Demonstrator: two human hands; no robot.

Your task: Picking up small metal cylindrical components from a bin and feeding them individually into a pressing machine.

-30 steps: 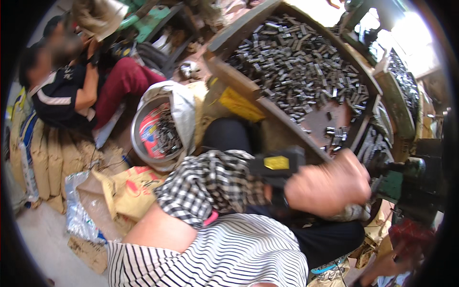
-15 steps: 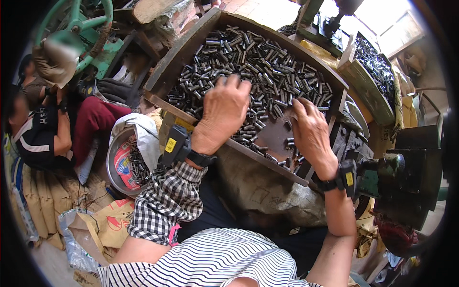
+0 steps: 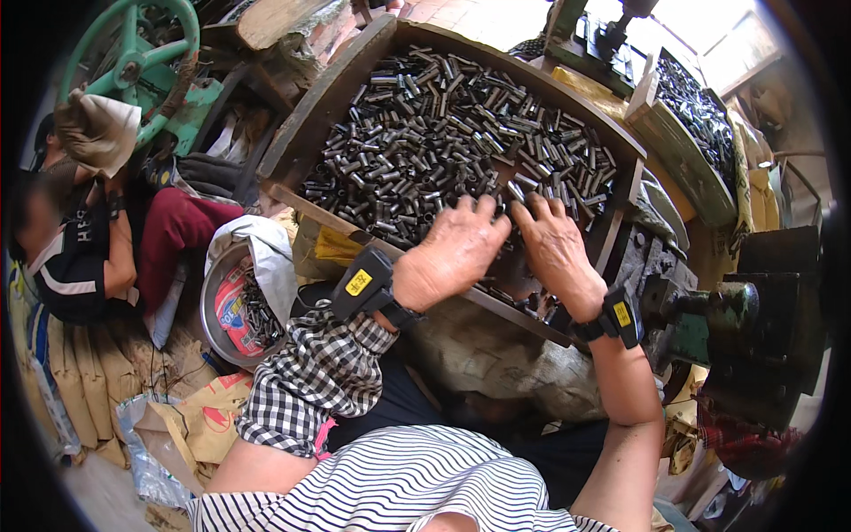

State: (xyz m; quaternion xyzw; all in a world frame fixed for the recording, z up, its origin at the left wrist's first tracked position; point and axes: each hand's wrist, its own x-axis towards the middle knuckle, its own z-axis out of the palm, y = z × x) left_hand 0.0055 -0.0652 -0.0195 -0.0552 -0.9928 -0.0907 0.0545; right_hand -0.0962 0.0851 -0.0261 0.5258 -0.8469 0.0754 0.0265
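A large wooden tray [image 3: 288, 133] in front of me is heaped with short dark metal tubes [image 3: 417, 124]. Near its front side, my left hand [image 3: 461, 244] lies palm down over the tubes, fingers bent and slightly apart. Close beside it on the right, my right hand [image 3: 557, 253] touches the heap with spread fingertips. Nothing shows gripped in either hand, though both palms are hidden. Under and between the hands, part of the tray's bare brown bottom shows. Each wrist carries a strapped black device.
At left stands a metal basin [image 3: 213, 306] holding a bag and more tubes. Another person [image 3: 93, 239] sits beyond it, near a green handwheel [image 3: 133, 64]. A second wooden box [image 3: 678, 146] of metal parts stands at the far right, and a dark machine [image 3: 753, 328] on the right.
My left hand has moved right and a little nearer, up beside my right hand. The right hand has shifted slightly left. Tubes at the tray's left front are uncovered.
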